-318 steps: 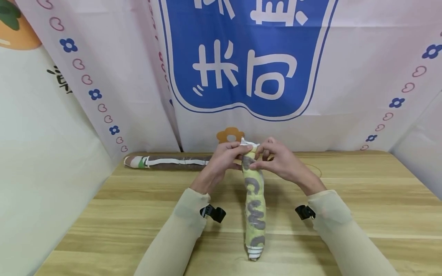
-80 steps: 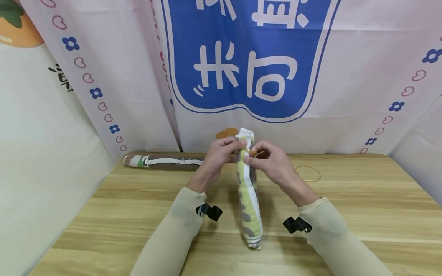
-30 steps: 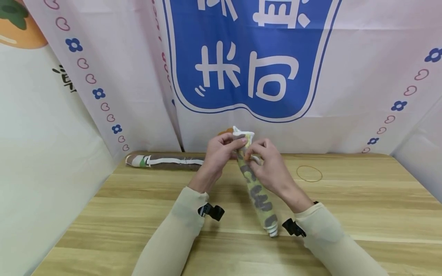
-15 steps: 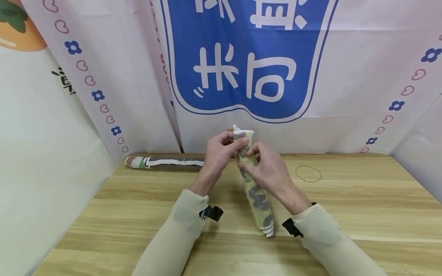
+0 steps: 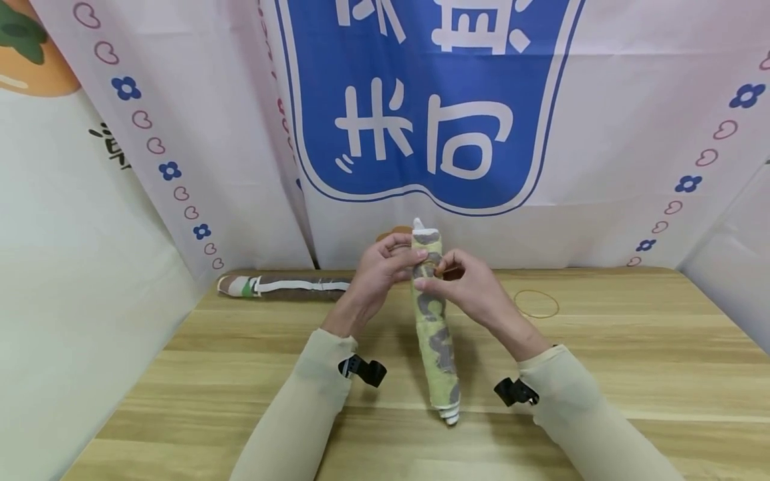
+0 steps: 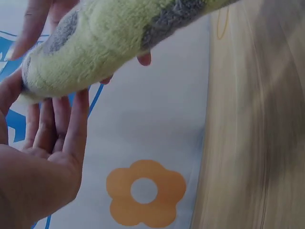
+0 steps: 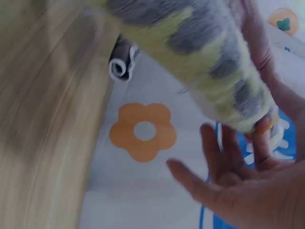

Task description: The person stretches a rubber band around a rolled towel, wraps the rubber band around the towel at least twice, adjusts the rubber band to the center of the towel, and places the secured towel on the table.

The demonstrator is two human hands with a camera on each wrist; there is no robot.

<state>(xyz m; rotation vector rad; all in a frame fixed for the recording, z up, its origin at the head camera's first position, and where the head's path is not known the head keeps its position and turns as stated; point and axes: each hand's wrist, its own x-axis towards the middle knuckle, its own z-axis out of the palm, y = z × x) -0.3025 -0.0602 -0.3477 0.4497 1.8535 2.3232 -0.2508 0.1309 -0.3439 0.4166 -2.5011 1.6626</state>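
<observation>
A rolled-up towel (image 5: 434, 334), yellow-green with grey patches and a white-striped tip, stands out lengthwise between the hands in the head view. My left hand (image 5: 380, 270) grips it near its far end, thumb on top and fingers underneath in the left wrist view. Just below, my right hand (image 5: 472, 287) lays its thumb against the roll. An orange rubber band (image 7: 268, 125) is hooked over a curled right finger beside the roll in the right wrist view. Part of that band is hidden behind the towel and fingers.
A second roll (image 5: 295, 287), dark brown with a white stripe, lies along the table's back edge at left. One thin yellow rubber band (image 5: 537, 303) lies on the wooden table (image 5: 240, 401) to the right. A printed cloth (image 5: 601, 133) hangs behind.
The towel roll has turned about its length, its white edge facing up earlier and patches now. Its near end has swung left over the last second. The right hand has shifted slightly.
</observation>
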